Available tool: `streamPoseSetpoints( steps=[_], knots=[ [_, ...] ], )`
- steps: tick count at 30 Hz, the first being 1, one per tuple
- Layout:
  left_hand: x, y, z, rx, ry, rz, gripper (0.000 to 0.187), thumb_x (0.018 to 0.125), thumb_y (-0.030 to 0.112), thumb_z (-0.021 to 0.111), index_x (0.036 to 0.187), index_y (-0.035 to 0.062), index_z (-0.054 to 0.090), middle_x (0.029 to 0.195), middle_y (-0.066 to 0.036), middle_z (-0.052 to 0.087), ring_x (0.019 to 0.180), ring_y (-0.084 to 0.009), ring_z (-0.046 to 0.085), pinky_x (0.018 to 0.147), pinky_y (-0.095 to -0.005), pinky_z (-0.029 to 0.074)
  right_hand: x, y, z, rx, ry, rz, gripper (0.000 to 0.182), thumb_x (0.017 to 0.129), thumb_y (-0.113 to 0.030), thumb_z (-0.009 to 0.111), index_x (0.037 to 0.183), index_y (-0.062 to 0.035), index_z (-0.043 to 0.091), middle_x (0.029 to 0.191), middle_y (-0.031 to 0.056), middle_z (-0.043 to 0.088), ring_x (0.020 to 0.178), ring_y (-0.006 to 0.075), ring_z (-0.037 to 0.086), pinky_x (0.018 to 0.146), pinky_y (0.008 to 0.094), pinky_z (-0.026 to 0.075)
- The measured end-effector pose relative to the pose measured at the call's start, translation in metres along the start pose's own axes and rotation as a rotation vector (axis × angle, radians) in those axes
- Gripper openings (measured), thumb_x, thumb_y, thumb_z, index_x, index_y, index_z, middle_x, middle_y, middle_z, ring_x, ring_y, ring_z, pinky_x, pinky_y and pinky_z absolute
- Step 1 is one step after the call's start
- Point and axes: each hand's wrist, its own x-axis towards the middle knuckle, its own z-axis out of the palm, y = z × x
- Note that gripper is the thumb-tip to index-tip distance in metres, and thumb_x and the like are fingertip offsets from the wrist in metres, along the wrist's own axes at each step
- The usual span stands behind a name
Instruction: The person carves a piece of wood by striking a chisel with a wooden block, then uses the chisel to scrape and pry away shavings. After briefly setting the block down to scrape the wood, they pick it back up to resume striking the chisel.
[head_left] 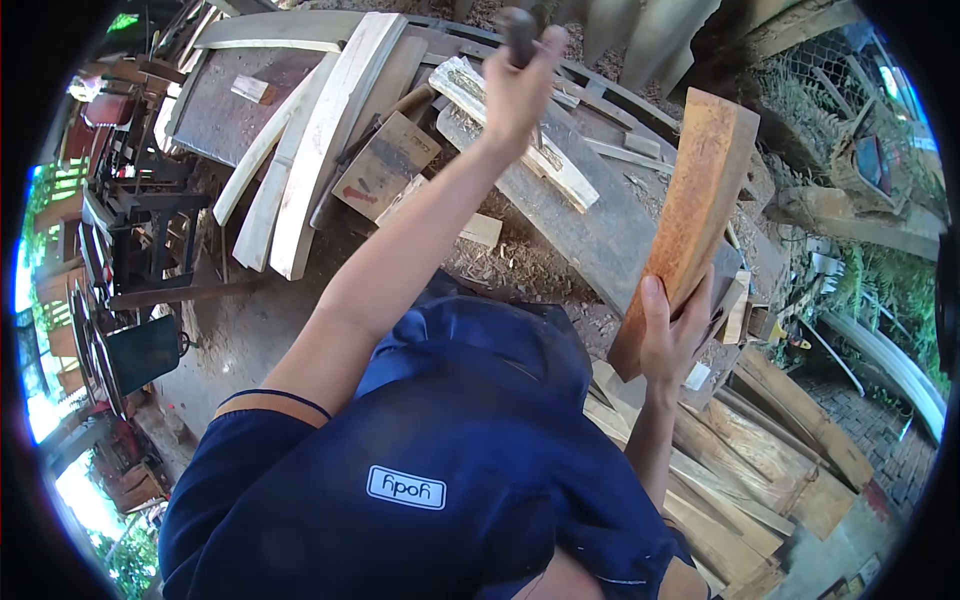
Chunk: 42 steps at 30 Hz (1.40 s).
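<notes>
My left hand [515, 100] is closed around the dark round handle of what looks like a chisel [517, 35]; its lower part is mostly hidden by the hand. Just beneath is a pale wooden piece [570, 182] with notches cut along it and chips on top. It lies across a grey plank [560, 235] on the bench. My right hand [672, 335] grips the lower end of a thick orange-brown wooden block [697, 180], thumb along its near face. The block is held up and tilted, its broad end away from me.
Long pale boards [335, 150] lean over the bench on the left, near a wooden box [390, 165]. Wood shavings [515, 262] cover the area before me. Planks [770, 470] are stacked at lower right. Dark chairs [140, 350] stand at far left.
</notes>
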Motion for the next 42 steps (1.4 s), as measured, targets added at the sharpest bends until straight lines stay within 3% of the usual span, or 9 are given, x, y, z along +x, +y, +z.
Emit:
streamPoseSetpoints(
  steps=[2, 4, 8, 11, 21, 40, 42],
  knots=[
    [0.015, -0.002, -0.010, -0.049, 0.152, 0.022, 0.034, 0.085, 0.036, 0.075, 0.077, 0.0104, 0.056, 0.058, 0.003, 0.047, 0.051, -0.0062, 0.046, 0.051, -0.0242, 0.041, -0.002, 0.001, 0.001, 0.018, 0.005, 0.015, 0.047, 0.085, -0.023, 0.067, 0.118, 0.0053, 0.048, 0.095, 0.0137, 0.059, 0.088, 0.0195, 0.056, 0.080, 0.0332, 0.046],
    [0.018, 0.000, -0.013, -0.089, 0.176, 0.092, 0.035, 0.085, 0.035, 0.075, 0.075, 0.0111, 0.052, 0.056, 0.003, 0.045, 0.047, -0.0071, 0.044, 0.045, -0.0244, 0.036, -0.002, 0.003, 0.003, 0.036, 0.007, 0.028, 0.048, 0.085, -0.024, 0.067, 0.119, 0.0051, 0.048, 0.097, 0.0134, 0.058, 0.089, 0.0195, 0.055, 0.081, 0.0328, 0.045],
    [0.007, 0.007, -0.007, -0.219, 0.159, 0.164, 0.041, 0.089, 0.032, 0.072, 0.068, 0.0095, 0.045, 0.051, 0.002, 0.043, 0.041, -0.0078, 0.040, 0.040, -0.0245, 0.031, -0.002, 0.008, 0.002, 0.069, 0.011, 0.025, 0.048, 0.086, -0.023, 0.066, 0.120, 0.0050, 0.047, 0.099, 0.0130, 0.057, 0.090, 0.0196, 0.055, 0.082, 0.0329, 0.045],
    [0.003, 0.008, -0.004, -0.130, -0.004, 0.225, 0.046, 0.093, 0.036, 0.066, 0.062, 0.0092, 0.043, 0.047, 0.001, 0.040, 0.038, -0.0082, 0.037, 0.038, -0.0249, 0.028, -0.002, 0.007, 0.003, 0.077, 0.018, 0.014, 0.048, 0.086, -0.023, 0.066, 0.120, 0.0050, 0.047, 0.099, 0.0125, 0.057, 0.091, 0.0195, 0.054, 0.082, 0.0329, 0.045],
    [-0.008, -0.011, -0.003, 0.089, -0.203, 0.362, 0.042, 0.094, 0.034, 0.062, 0.065, 0.0095, 0.045, 0.050, 0.002, 0.042, 0.044, -0.0057, 0.039, 0.041, -0.0233, 0.030, -0.004, 0.012, 0.001, 0.083, 0.013, 0.066, 0.051, 0.086, -0.024, 0.066, 0.123, 0.0049, 0.046, 0.102, 0.0130, 0.057, 0.093, 0.0191, 0.054, 0.083, 0.0325, 0.045],
    [-0.020, -0.015, 0.000, 0.107, -0.243, 0.393, 0.039, 0.094, 0.033, 0.064, 0.067, 0.0089, 0.049, 0.054, 0.004, 0.046, 0.046, -0.0052, 0.041, 0.043, -0.0228, 0.033, 0.008, 0.005, 0.005, 0.083, -0.025, 0.056, 0.053, 0.086, -0.024, 0.066, 0.126, 0.0049, 0.045, 0.103, 0.0128, 0.056, 0.094, 0.0193, 0.053, 0.085, 0.0329, 0.044],
    [-0.022, -0.018, 0.003, 0.228, -0.251, 0.430, 0.039, 0.093, 0.032, 0.065, 0.067, 0.0092, 0.049, 0.055, 0.005, 0.047, 0.048, -0.0047, 0.045, 0.044, -0.0224, 0.034, 0.014, -0.006, 0.006, 0.062, -0.007, 0.024, 0.052, 0.085, -0.021, 0.065, 0.125, 0.0054, 0.045, 0.102, 0.0125, 0.056, 0.094, 0.0187, 0.053, 0.084, 0.0320, 0.044]
  ],
)
